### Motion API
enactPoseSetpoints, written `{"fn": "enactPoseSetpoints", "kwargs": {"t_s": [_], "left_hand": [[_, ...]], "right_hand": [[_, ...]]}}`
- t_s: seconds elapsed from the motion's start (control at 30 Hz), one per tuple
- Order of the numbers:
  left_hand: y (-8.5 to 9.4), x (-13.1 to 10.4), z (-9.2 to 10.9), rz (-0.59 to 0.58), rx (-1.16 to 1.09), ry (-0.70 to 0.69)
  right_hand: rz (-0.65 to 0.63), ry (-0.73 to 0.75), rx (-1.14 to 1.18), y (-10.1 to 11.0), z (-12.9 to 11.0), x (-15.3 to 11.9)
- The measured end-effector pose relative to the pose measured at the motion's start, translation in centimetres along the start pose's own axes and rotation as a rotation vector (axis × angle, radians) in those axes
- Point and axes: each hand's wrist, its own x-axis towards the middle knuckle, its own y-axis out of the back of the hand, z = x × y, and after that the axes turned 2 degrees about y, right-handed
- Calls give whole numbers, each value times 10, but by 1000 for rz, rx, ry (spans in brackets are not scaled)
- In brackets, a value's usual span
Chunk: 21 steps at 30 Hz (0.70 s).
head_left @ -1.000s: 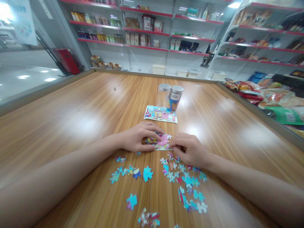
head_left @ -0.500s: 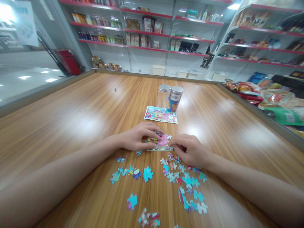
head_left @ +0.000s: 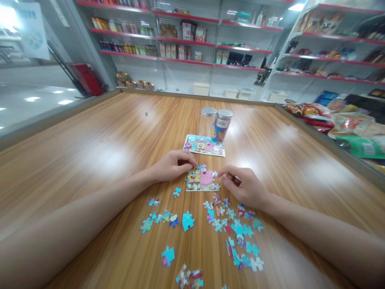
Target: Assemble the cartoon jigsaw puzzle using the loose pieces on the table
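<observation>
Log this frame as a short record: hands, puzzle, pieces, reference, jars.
left_hand: left hand, fingertips at the upper-left edge of the partly assembled jigsaw; grip unclear
right_hand: right hand, fingers curled beside the jigsaw's right edge; grip unclear
jigsaw: yellow and pink cartoon characters, right edge unfinished
loose_pieces: loose jigsaw pieces scattered nearer the person
reference: printed cartoon sheet beyond the jigsaw
jars: clear jar and blue-labelled jar, silver-lidded, upright

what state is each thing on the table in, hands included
joined puzzle section: flat, picture up, incomplete
loose puzzle pieces: scattered, apart from that section
picture sheet: flat, picture up
clear jar: upright, lid on
blue-labelled jar: upright, lid on
small object: too small to tell
left hand: fingers curled, grip unclear
right hand: fingers bent, grip unclear
</observation>
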Motion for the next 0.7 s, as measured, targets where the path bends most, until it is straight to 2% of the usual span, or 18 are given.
{"fn": "enactPoseSetpoints", "kwargs": {"t_s": [0.13, 0.23, 0.37, 0.7], "left_hand": [[-3, -1, -1, 13, 67, -13], [-7, -3, -1, 30, 151, -24], [-12, -4, 1, -28, 339, -94], [-11, -3, -1, -59, 446, -112]], "right_hand": [[-56, 10, 29, 2, 6, 4], [23, -70, 43, 5, 14, 12], [92, -96, 28, 5, 26, 22], [40, -56, 7, -3, 29, 29]]}}
